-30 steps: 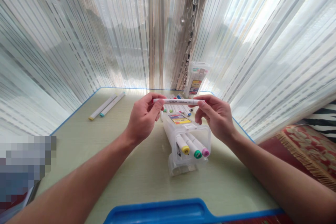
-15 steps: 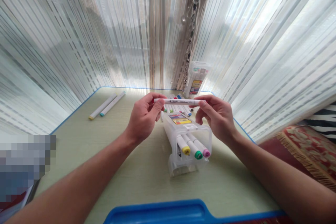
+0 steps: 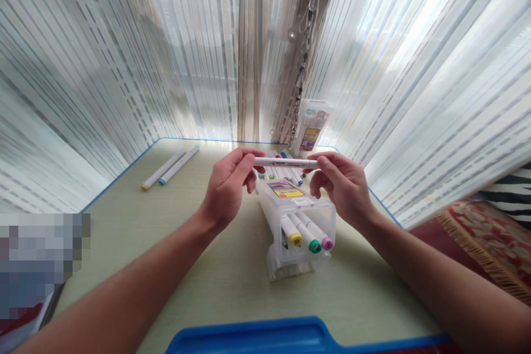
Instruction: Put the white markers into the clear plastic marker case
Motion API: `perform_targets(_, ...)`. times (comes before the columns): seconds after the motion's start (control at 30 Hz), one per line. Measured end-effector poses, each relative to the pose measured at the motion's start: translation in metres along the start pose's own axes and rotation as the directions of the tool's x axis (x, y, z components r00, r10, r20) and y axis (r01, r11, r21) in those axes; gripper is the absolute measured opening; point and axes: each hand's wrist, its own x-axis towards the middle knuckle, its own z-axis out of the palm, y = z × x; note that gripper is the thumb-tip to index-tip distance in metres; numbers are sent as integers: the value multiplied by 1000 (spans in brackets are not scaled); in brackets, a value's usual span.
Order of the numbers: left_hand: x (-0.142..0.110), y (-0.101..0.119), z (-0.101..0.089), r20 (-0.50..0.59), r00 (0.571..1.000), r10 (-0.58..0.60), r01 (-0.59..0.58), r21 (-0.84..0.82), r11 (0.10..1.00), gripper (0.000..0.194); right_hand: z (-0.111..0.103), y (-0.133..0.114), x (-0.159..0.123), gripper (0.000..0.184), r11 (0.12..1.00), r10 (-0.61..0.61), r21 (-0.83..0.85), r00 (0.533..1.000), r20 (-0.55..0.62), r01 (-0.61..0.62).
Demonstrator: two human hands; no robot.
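Note:
A white marker (image 3: 286, 163) with dark print is held level between my two hands. My left hand (image 3: 228, 185) pinches its left end between thumb and fingers. At the other end, my right hand (image 3: 344, 182) grips it the same way; both tips are hidden by the fingers. Below lies a clear plastic marker case (image 3: 269, 204) on its side, its open end facing me. Inside it are a yellow-ended marker (image 3: 293, 235), a green-ended marker (image 3: 313, 242) and a pink-ended marker (image 3: 326, 239). Several loose markers (image 3: 286, 174) lie behind the case, partly covered by it.
Two white markers (image 3: 178, 166) rest at the table's (image 3: 124, 232) far left. A second clear case (image 3: 311, 127) stands upright at the back near striped curtains (image 3: 199, 55). A blue tray edge (image 3: 249, 337) runs along the front. Patterned fringed fabric (image 3: 489, 243) lies at right.
The marker has rolled slightly between my fingers, so its print faces differently, and my left grip has shifted a little toward its end. The case and other markers stay put.

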Motion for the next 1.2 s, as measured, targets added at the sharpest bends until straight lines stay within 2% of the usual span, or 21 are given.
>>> perform_targets(0.1,-1,-2,0,23,999,34,-38,166,985,20,3,0,-1,25,995,-42,-86,999,-5,41)
perform_targets(0.2,-2,-5,0,50,998,42,-52,213,976,21,5,0,-2,27,991,-44,-123,999,2,44)
perform_targets(0.4,-1,-3,1,25,999,23,-27,166,986,22,3,0,-1,30,997,10,-71,1000,-9,-11)
perform_targets(0.93,3,-2,0,-31,998,-54,50,-107,993,20,3,-5,1,26,989,120,83,993,-9,-119)
perform_targets(1.07,4,-3,0,-45,998,-48,43,-98,994,23,3,-5,1,28,990,113,90,994,-10,-111)
perform_targets(1.2,3,-3,0,-46,999,-16,17,29,999,21,2,-1,2,27,997,69,30,997,-17,-68)
